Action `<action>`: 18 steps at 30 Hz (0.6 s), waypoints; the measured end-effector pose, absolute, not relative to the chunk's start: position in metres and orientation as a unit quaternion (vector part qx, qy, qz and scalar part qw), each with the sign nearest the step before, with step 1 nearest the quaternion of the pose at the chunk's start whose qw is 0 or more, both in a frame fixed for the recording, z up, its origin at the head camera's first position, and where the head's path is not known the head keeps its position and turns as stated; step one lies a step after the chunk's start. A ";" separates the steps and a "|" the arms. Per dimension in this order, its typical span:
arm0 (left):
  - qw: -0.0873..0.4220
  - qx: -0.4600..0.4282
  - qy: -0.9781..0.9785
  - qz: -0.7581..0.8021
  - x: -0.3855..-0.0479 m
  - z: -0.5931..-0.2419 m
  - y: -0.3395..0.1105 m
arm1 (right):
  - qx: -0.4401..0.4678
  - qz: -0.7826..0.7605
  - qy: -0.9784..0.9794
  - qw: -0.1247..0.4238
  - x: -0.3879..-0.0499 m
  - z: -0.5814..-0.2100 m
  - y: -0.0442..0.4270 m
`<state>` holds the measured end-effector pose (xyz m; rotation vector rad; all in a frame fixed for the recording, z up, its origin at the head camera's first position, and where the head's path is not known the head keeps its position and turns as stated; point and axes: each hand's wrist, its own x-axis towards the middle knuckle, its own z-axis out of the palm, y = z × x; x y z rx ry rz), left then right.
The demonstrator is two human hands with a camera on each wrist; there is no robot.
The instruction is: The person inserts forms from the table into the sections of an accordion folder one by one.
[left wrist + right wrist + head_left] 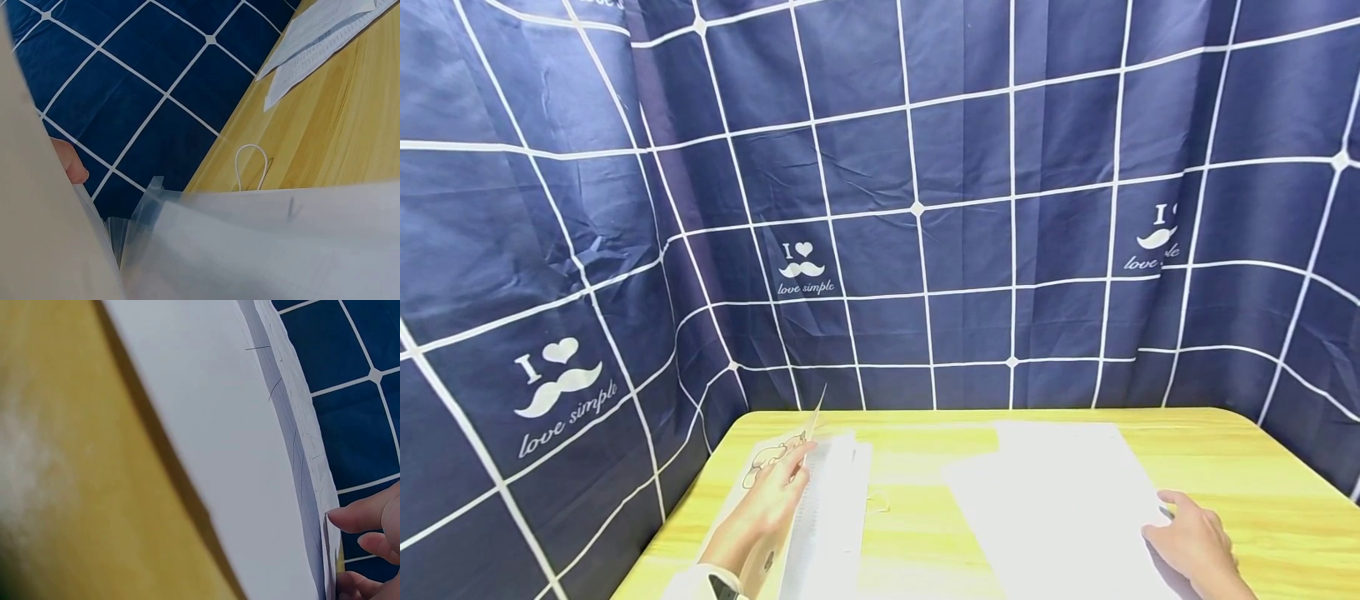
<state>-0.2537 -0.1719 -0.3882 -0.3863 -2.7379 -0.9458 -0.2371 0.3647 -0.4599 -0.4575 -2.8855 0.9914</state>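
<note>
Several white sheets (1060,508) were pinched at one edge by the right hand (1198,535); the left hand (775,496) gripped the raised, cartoon-printed cover (766,457)

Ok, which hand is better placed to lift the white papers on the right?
The right hand, I'd judge: it touches the right edge of the white papers. The left hand is across the table, holding the raised folder cover.
</note>
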 end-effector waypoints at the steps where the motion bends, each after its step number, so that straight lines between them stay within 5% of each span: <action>1: 0.109 -0.131 -0.932 -0.321 -0.254 -0.388 -0.172 | -0.143 0.316 -0.937 0.031 -0.237 -0.460 0.365; 18: 0.109 -0.135 -0.931 -0.321 -0.255 -0.389 -0.173 | -0.102 0.294 -0.948 0.066 -0.236 -0.457 0.369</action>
